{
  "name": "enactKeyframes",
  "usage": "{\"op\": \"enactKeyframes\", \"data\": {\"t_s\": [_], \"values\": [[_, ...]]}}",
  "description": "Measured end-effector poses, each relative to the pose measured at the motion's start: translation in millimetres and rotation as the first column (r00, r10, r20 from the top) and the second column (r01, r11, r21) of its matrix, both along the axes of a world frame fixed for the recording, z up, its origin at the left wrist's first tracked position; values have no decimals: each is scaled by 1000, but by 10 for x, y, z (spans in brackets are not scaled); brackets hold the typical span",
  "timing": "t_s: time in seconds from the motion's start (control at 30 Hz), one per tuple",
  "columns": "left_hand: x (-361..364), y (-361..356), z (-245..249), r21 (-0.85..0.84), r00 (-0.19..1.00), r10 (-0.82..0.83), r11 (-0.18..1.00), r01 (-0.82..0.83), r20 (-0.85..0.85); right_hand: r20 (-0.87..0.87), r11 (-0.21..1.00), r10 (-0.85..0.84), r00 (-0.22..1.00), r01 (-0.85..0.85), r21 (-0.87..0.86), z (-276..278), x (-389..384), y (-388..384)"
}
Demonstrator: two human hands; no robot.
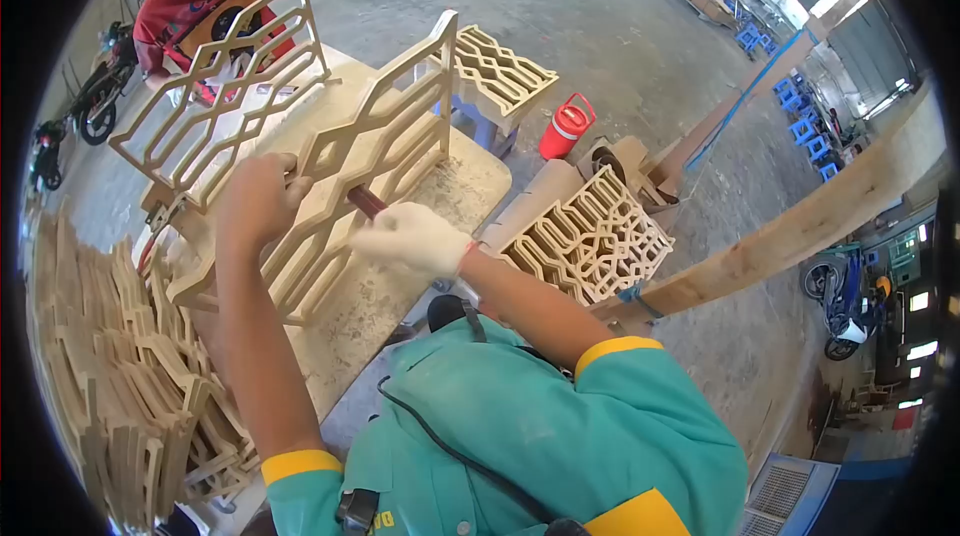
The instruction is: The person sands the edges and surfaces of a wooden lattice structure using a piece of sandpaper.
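Observation:
My bare left hand (258, 198) grips a bar of an upright wooden lattice panel (385, 126) that stands tilted on the worktable (470, 191). My right hand (412, 238), in a white glove, holds a dark reddish tool handle (366, 201) pressed against the same panel, just right of my left hand. The tool's working end is hidden behind the lattice bars.
A second lattice panel (225, 86) stands at the table's far side, by a person in a red shirt (195, 6). Stacks of cut lattice pieces (120, 376) lie at left, a stack of panels (590, 236) at right. A red jug (567, 126) and a long plank (800, 226) are on the floor.

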State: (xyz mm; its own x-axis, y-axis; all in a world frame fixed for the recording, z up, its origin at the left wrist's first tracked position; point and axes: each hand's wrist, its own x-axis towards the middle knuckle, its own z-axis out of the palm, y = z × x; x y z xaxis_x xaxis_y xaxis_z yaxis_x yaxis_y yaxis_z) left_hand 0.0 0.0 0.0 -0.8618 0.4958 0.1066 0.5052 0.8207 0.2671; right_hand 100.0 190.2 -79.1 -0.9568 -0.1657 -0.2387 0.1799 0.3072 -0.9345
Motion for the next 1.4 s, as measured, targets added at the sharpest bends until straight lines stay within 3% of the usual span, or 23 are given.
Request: {"op": "enactKeyframes", "data": {"t_s": [0.03,0.07,0.17,0.23,0.27,0.3,0.37,0.4,0.5,0.57,0.6,0.67,0.7,0.8,0.9,0.97,1.07,1.2,1.4], "values": [[24,-14,-13,17,1000,-8,1000,8,-12,-64,939,76,995,-50,339,25,23,-38],[64,-18,-32,31,999,-24,999,24,-23,-98,769,162,982,-64,636,11,68,-73],[128,-27,-114,60,999,-36,998,36,11,-161,747,120,980,18,664,-235,189,-208],[110,3,-11,-9,999,10,1000,-10,34,-35,967,75,997,-64,248,-131,82,-88],[106,21,26,-46,998,29,999,-27,46,36,997,74,997,-74,8,-87,54,-14],[97,29,29,-46,998,32,998,-29,55,177,983,24,984,8,-182,-109,49,53],[56,17,36,-50,997,39,998,-36,68,451,836,18,892,235,-497,-182,33,168],[21,1,14,-12,1000,6,1000,-5,28,457,858,4,889,231,-458,-136,123,147],[-102,-63,-156,27,996,-34,999,37,-82,398,677,64,915,253,-691,-451,365,296],[-164,-95,-144,-34,998,5,999,-7,-68,424,678,2,905,311,-666,-553,422,328],[-164,-77,-89,-52,999,36,998,-37,-28,265,749,-17,964,188,-635,-635,458,344],[-226,-101,-135,-81,996,8,997,-15,-86,243,762,-44,969,190,-619,-641,527,386],[-209,-80,-111,-107,997,31,994,-38,-66,389,718,-71,918,318,-620,-561,564,401],[-189,-78,-55,-101,998,66,993,-66,-7,251,782,-91,964,225,-581,-766,570,410],[-106,-48,-51,-81,996,88,993,-86,12,299,814,-130,946,274,-513,-756,537,363],[8,2,23,-127,990,120,986,-110,74,283,836,-105,953,239,-494,-762,547,319],[127,35,-71,-39,988,149,988,-150,-33,258,884,-52,965,165,-438,-747,489,392],[307,120,7,-49,983,164,984,-168,-76,298,918,-48,953,159,-362,-718,438,464],[464,203,1,-95,983,182,978,-184,-33,364,876,16,931,162,-455,-970,529,569]]}}
